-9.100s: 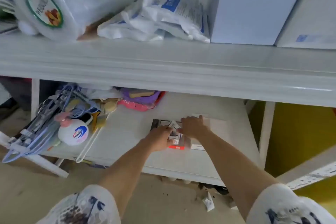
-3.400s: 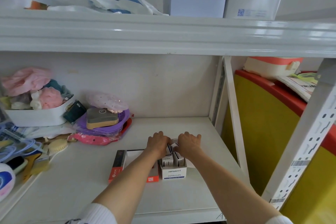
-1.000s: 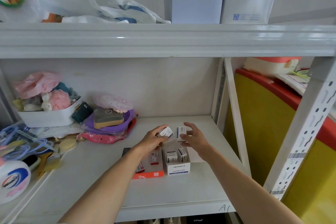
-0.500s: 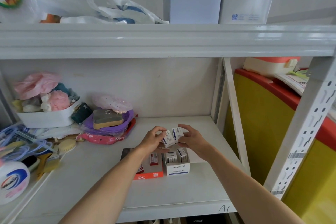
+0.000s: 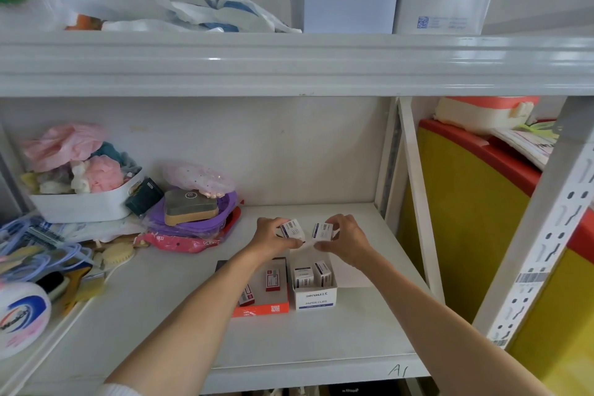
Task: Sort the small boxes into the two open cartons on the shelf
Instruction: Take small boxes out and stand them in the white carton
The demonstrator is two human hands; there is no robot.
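Each grip is closed on one small white box with blue print: the left hand (image 5: 271,236) pinches the left box (image 5: 292,229) between thumb and fingers, and the right hand (image 5: 345,239) pinches the right box (image 5: 322,231) the same way. Half a second ago the two boxes were pressed together between the hands; now a clear gap separates them, and both hands have drawn slightly apart while staying above the back ends of the cartons.

On the shelf (image 5: 321,341), toward its front right part, the two open cartons sit side by side and touching. The orange carton (image 5: 262,310) on the left holds two red-and-white boxes (image 5: 272,280), partly covered by the left forearm. The white carton (image 5: 316,297) on the right, printed "PAPER CLIPS", holds two white boxes (image 5: 311,276) standing at its front.

Toward the shelf's left edge lie a white basket (image 5: 83,204) of pink and white soft things, a purple tray (image 5: 193,222) carrying a tan-edged case, some blue hangers (image 5: 41,244) and a white bottle (image 5: 21,315). None of this clutter lies between the hands and the cartons.
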